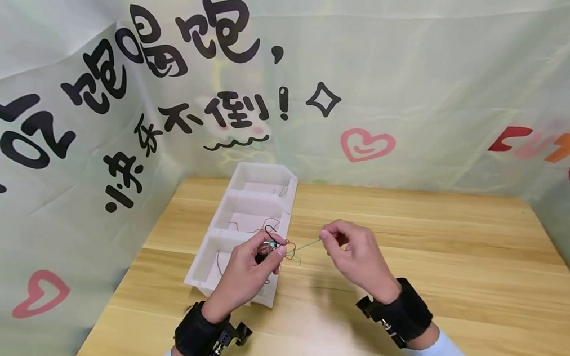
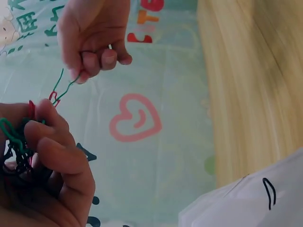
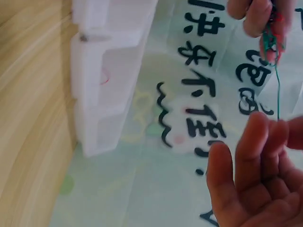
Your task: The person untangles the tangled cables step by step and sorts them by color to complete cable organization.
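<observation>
The left hand [image 1: 249,269] curls its fingers round a tangled wire bundle [image 1: 273,245], which sits at the fingertips, between one and two o'clock from the back of that hand in the head view; a green wire [image 1: 307,244] runs out of the tangle toward two o'clock; the right hand [image 1: 359,257] pinches its far end; the white tray [image 1: 244,179] extends toward twelve o'clock from the left hand, with loose wires [image 1: 272,220] in its compartments.
</observation>
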Available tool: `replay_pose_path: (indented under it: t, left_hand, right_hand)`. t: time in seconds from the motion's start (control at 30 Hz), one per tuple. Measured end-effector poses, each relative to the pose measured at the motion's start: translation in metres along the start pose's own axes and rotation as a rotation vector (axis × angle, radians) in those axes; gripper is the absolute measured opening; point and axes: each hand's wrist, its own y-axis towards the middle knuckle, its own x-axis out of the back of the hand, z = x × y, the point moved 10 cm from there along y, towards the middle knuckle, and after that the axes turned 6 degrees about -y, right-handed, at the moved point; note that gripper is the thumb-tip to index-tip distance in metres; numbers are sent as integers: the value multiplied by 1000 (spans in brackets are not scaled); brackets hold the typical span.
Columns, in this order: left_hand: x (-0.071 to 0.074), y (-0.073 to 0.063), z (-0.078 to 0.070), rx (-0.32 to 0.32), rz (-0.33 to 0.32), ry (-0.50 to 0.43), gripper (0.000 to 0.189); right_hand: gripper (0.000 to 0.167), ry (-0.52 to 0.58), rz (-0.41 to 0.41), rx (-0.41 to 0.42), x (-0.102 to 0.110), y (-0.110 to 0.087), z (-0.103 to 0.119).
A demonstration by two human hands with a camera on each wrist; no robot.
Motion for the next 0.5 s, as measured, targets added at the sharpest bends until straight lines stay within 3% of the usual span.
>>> replay_pose_path:
  t: [0.13,0.2,0.27,0.37,0.5]
  left_hand:
    - [1,-1,1,11,-25,11,12]
    - [0,-2,1,14,-24,8,11]
    - [-6,-2,0,7,0,12,10]
    - [-11,1,-3,1,11,13,11]
    - [-17,2,-8,3,42,16,18]
  right_hand:
    - [8,19,-110,-124,23,-5,-17]
    - [8,99,-151,-153,27,-6,-19]
    - [11,214,-132,-133,21,-2,-13]
    - [18,350,-15,-78,2,3,3]
    - [23,188,267,7,-31,-2,23]
